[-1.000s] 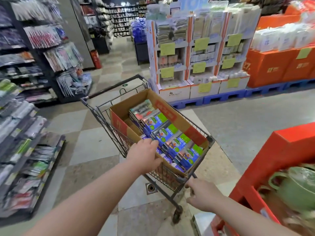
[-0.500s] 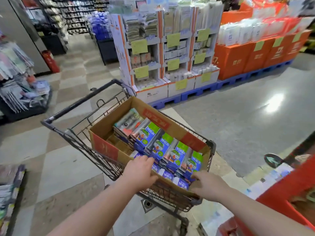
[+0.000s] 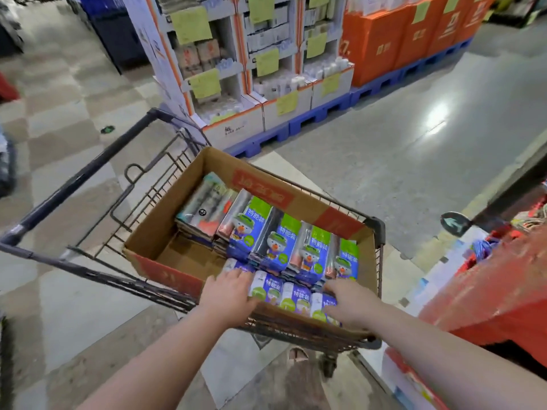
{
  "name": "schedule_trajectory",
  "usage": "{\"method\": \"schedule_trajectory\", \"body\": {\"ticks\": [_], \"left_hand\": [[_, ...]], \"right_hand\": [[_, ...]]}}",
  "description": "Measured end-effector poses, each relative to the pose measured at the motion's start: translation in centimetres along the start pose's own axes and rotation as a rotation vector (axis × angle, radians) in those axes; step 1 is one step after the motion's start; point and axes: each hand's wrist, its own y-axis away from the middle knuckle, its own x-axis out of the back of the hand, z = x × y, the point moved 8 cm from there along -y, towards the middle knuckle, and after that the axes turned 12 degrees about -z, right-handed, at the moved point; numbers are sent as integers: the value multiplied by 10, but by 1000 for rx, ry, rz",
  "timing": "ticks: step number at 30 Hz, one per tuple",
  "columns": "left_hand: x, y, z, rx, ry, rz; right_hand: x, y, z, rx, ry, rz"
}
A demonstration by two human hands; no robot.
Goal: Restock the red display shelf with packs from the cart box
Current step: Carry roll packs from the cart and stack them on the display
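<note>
A brown cardboard box (image 3: 154,241) sits inside a wire shopping cart (image 3: 165,170). It holds several blue-and-green packs (image 3: 310,250) with a cartoon bird, standing in rows. My left hand (image 3: 229,292) and my right hand (image 3: 347,303) reach into the near end of the box. They hold the two ends of a near row of packs (image 3: 291,295), fingers over the tops. The red display shelf (image 3: 500,294) stands at the right edge, close to the cart.
White cardboard display stands (image 3: 242,69) with yellow-green tags sit on blue pallets beyond the cart. Orange boxes (image 3: 408,37) stand at the back right. A grey floor aisle (image 3: 414,149) runs between. The cart's handle bar (image 3: 80,179) points left.
The view has swung right and closer to the cart. My right hand left the cart's front edge and went into the box. Both hands now hold the near row of packs.
</note>
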Motion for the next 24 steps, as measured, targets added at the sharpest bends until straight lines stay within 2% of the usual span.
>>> {"method": "schedule_trajectory", "body": {"ticks": [6, 16, 24], "left_hand": [[5, -47, -36, 79, 25, -95], [-33, -132, -74, 228, 161, -462], [-79, -168, -86, 362, 374, -632]], "right_hand": [[-5, -73, -20, 21, -128, -156], [-52, -166, -24, -52, -388, -439], [-74, -212, -25, -160, -615, -544]]}}
